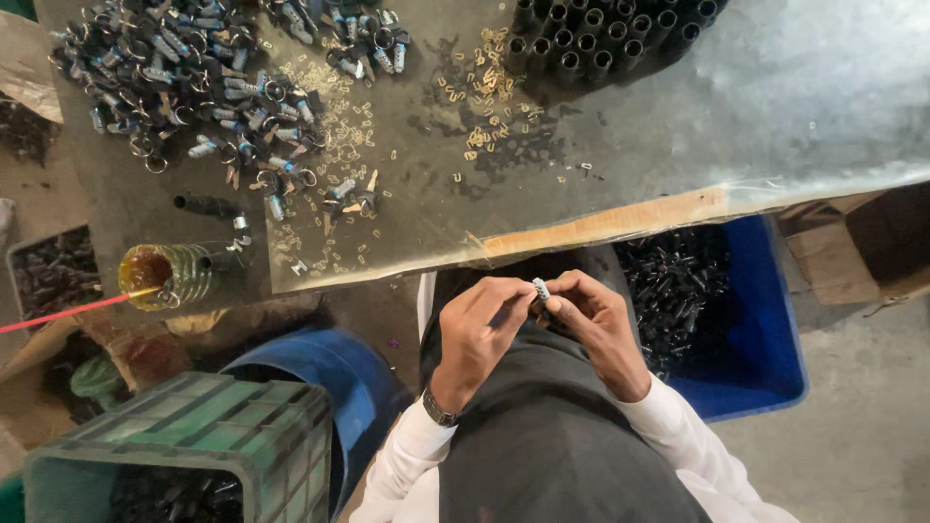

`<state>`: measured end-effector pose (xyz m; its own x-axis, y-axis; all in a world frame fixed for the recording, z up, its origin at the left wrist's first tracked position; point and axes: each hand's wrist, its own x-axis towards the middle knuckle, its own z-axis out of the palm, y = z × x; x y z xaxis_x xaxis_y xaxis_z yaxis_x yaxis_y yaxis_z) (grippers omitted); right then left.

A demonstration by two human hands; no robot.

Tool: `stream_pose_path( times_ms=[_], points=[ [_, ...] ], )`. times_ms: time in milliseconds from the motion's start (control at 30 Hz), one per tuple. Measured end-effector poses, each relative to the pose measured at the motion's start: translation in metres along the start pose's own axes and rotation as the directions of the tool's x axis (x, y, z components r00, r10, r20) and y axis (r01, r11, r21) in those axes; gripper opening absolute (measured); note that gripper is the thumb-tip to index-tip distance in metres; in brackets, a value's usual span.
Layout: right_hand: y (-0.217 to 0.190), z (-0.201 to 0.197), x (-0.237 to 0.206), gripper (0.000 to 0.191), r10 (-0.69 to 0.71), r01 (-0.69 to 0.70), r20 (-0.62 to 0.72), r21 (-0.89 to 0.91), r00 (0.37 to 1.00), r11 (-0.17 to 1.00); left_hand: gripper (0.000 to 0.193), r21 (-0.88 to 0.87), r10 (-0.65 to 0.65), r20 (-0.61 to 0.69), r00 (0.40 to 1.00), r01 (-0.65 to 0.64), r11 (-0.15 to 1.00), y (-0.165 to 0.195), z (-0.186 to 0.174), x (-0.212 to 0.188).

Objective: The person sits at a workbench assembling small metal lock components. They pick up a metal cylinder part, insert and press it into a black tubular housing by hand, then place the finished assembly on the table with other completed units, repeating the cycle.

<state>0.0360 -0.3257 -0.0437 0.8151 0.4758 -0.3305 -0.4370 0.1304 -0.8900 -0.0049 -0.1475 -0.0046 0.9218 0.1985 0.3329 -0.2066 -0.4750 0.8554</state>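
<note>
Hands meet over the person's lap, just below the edge of the worktable [620,221]. Left hand [478,334] and right hand [596,324] both pinch a small silver cylinder [541,289] between fingertips, its pale end poking up between them. On the table lie a heap of ringed metal lock parts [184,77], scattered small brass clips [489,97] and a cluster of black tubes [601,39]. A blue bin [765,339] of dark parts stands beside the right arm, a green crate [194,436] near the left.
</note>
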Motion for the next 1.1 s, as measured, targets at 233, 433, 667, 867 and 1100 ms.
stream_pose_path(
  times_ms=[233,433,667,867,1100],
  points=[
    [0.003,-0.003,-0.006,0.015,-0.066,0.064,0.042,0.048,0.997,0.997,0.016,0.000,0.020,-0.019,1.000,-0.020,1.000,0.005,0.001,-0.006],
    [0.012,-0.007,-0.018,0.011,0.067,-0.065,-0.020,0.084,0.998,0.994,0.016,0.028,0.019,-0.023,1.000,-0.018,0.999,0.013,0.006,-0.019],
    [0.016,-0.035,-0.022,0.004,-0.137,0.126,0.121,0.097,0.983,0.987,0.020,-0.316,-0.143,0.214,0.966,0.207,0.926,-0.002,0.018,-0.012],
    [-0.035,-0.060,-0.006,0.013,-0.037,0.043,0.104,-0.059,0.994,0.997,0.024,-0.714,-0.012,0.237,0.972,0.182,0.676,-0.007,0.058,0.009],
    [-0.128,-0.101,0.094,0.018,-0.610,0.285,-0.142,-0.787,0.780,0.547,0.029,-0.760,-0.210,0.455,0.865,0.500,0.415,-0.039,0.065,0.038]
  ],
)
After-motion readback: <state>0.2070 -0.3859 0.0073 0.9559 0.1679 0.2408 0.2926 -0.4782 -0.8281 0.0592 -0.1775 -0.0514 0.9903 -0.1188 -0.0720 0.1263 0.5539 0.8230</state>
